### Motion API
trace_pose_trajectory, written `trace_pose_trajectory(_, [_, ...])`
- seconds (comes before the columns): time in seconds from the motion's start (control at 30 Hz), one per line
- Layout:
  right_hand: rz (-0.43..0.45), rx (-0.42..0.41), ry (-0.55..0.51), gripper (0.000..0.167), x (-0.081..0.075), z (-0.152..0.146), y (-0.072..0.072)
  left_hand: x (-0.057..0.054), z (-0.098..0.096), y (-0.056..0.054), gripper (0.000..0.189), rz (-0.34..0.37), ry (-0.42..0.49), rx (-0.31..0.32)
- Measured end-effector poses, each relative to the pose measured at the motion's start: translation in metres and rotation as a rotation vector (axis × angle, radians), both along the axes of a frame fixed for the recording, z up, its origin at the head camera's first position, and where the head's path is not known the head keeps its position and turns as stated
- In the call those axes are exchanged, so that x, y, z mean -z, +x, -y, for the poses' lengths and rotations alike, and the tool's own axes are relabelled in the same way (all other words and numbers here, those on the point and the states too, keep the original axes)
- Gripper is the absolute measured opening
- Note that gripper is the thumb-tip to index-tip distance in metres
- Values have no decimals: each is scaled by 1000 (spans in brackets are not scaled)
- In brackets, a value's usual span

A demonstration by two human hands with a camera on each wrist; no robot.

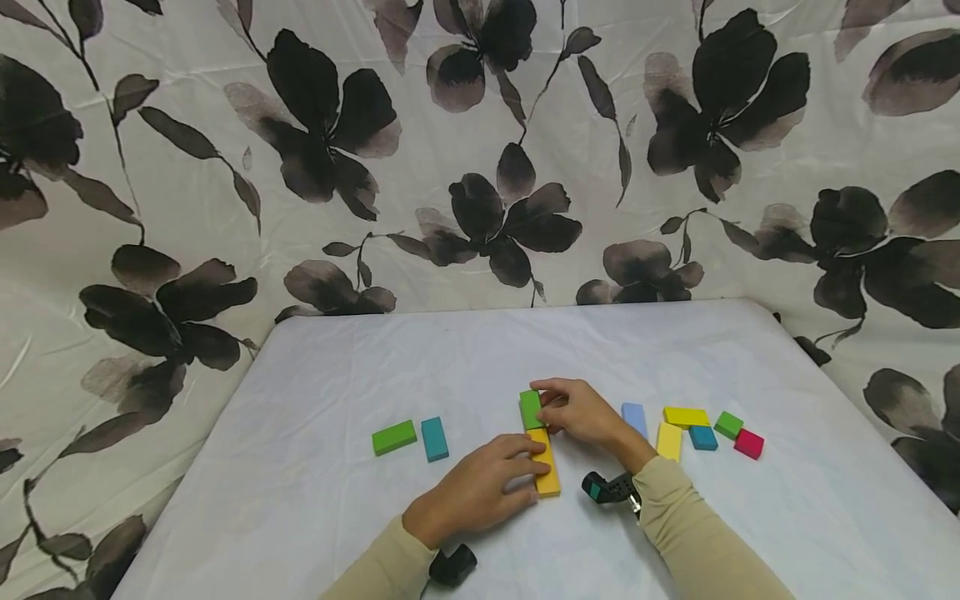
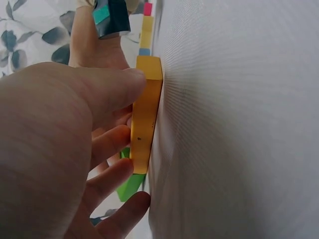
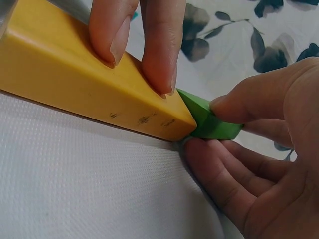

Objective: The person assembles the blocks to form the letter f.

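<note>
A long yellow-orange block (image 1: 551,483) lies on the white-covered table, pointing away from me. My left hand (image 1: 483,479) rests on it, with fingertips (image 3: 163,82) on its upper face and the thumb (image 2: 124,85) near its closer end. At the far end, a green block (image 1: 528,408) stands in line with it, end against end. My right hand (image 1: 588,414) pinches this green block between thumb and fingers, from the right side. In the right wrist view, the fingers partly cover the green block (image 3: 214,124), which meets the yellow corner.
To the left lie another green block (image 1: 393,437) and a teal block (image 1: 435,439). On the right are a light blue block (image 1: 633,417), two yellow blocks (image 1: 686,417), a blue block (image 1: 703,438), a small green block (image 1: 728,425) and a red block (image 1: 749,444). Floral cloth hangs behind.
</note>
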State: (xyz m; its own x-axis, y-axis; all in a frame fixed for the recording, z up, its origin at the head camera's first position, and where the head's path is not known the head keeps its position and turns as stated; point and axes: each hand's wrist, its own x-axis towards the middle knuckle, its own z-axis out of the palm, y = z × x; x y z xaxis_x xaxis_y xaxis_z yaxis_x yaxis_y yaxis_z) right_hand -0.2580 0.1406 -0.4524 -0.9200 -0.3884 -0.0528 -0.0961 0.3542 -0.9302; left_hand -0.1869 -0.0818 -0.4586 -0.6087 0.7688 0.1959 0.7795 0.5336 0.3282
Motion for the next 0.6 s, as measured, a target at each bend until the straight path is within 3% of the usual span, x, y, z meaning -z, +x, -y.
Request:
trace_pose_trajectory(0.4, [1,-13,8,52,-1,-1,-2,0,0,-1,33,27,-4,-9])
trace_pose_trajectory(0.6, [8,-8,30,52,-10,0,2,-1,-1,-1,33,26,-5,-4])
